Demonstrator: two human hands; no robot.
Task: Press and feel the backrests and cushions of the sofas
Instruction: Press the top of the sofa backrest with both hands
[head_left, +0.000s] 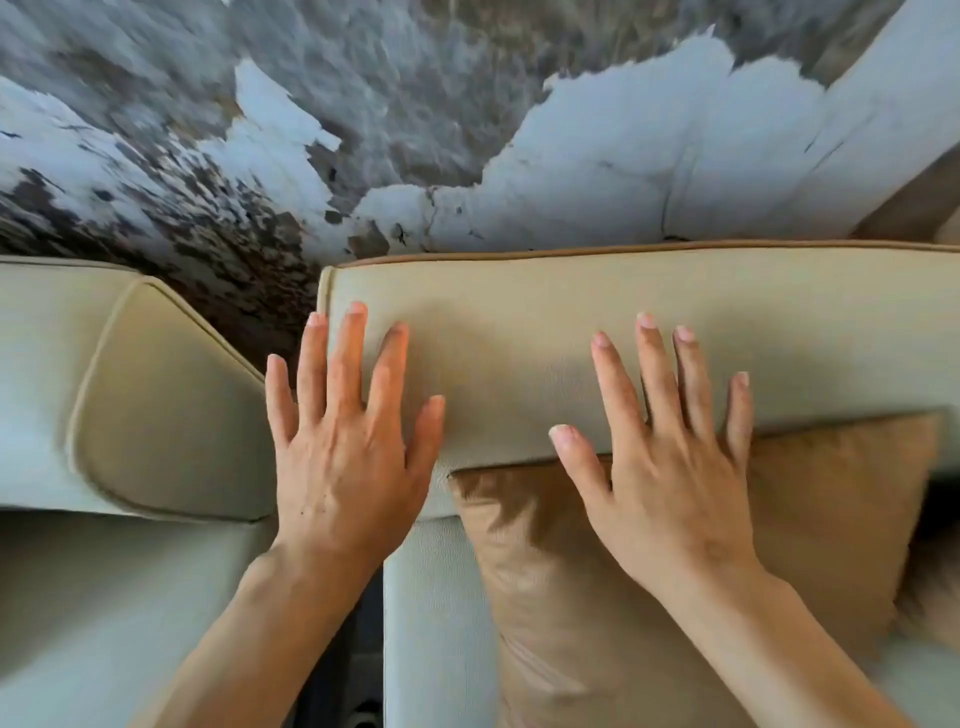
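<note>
The backrest (545, 322) of the beige sofa on the right runs across the middle of the view, its piped top edge up at twelve o'clock against a badly peeling wall (623, 156). Both hands lie flat on it with fingers spread, holding nothing: the left hand (345, 441) near the backrest's nine o'clock corner, the right hand (670, 457) towards three o'clock, its heel over a tan cushion (831, 493) propped against the padding. The cover looks like smooth, taut leatherette, so I would expect firm foam that gives a little under the palm and is slightly slippery. Press mid-panel with flat palms, not on the stiff piped seam. A second sofa's backrest (166, 405) sits just beside, at nine o'clock, untouched.
</note>
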